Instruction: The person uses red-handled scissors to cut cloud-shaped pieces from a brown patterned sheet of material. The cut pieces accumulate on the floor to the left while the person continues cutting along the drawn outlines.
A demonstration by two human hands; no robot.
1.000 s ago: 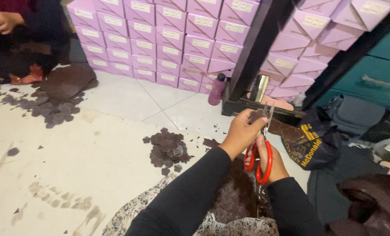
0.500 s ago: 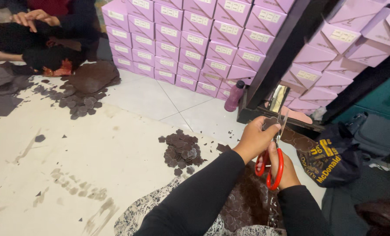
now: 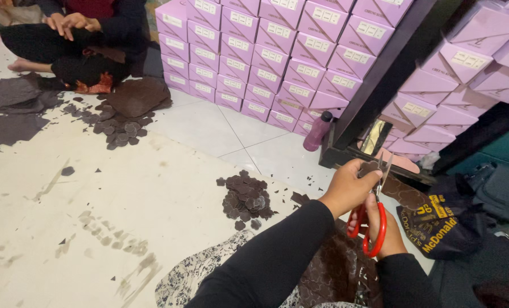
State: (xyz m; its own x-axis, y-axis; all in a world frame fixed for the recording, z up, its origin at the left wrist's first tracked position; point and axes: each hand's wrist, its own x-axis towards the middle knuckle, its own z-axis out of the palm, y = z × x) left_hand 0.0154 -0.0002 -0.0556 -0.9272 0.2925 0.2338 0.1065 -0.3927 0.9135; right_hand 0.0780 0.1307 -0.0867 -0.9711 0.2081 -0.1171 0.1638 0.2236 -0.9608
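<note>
Since a second ago the view has swung so the wall of lilac cardboard boxes (image 3: 277, 63) now fills the 12 o'clock area and the seated person (image 3: 72, 40) at 10 o'clock shows more fully, while both hands have shifted a little right of centre and stay locked on the same work. The pale tiled floor (image 3: 152, 182), glossy and smeared with dusty streaks, is the largest surface. A black frame post (image 3: 380, 74) leans across the boxes at 1 o'clock. Flat dark brown sheets (image 3: 15, 114) lie at 9 o'clock, beside a loose scatter of round cut pieces (image 3: 120, 125). At centre sits a smaller heap of brown discs (image 3: 246, 197), thin and scalloped. A black printed bag (image 3: 437, 228) slumps at 3 o'clock. The left hand (image 3: 348, 188) has its fingers clenched on a small brown patterned piece (image 3: 371, 168), held just at the blades. The right hand (image 3: 383, 228) has its fingers through the red loops, grasping the scissors (image 3: 374, 219), whose steel blades point up toward 12 o'clock.
</note>
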